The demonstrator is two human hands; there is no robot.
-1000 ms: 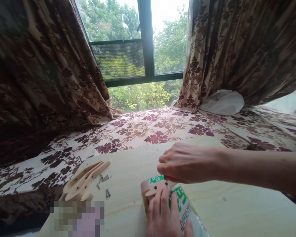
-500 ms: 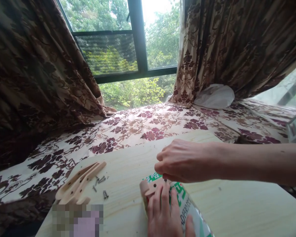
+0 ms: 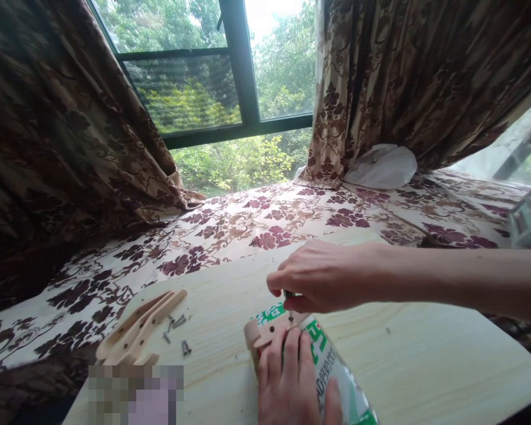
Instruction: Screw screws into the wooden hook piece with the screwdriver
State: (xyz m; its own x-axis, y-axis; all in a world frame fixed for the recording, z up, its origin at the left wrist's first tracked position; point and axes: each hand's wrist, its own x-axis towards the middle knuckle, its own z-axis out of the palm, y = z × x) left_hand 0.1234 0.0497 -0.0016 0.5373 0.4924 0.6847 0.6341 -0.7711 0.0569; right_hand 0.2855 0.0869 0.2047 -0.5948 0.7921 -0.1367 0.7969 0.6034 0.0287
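While the wooden piece lies on the far end of the packet, the left hand rests spread out on both, I think so nothing slips. Over that end, the right hand pinches a small dark thing, mostly hidden. Left of the packet, screws and other wooden pieces lie on the desk, maybe to stay handy.

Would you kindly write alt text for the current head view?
A person's right hand pinches a small metal item over a wooden piece on a green-and-white package, where the left hand rests. Other wooden pieces and loose screws lie to the left on a pale tabletop.
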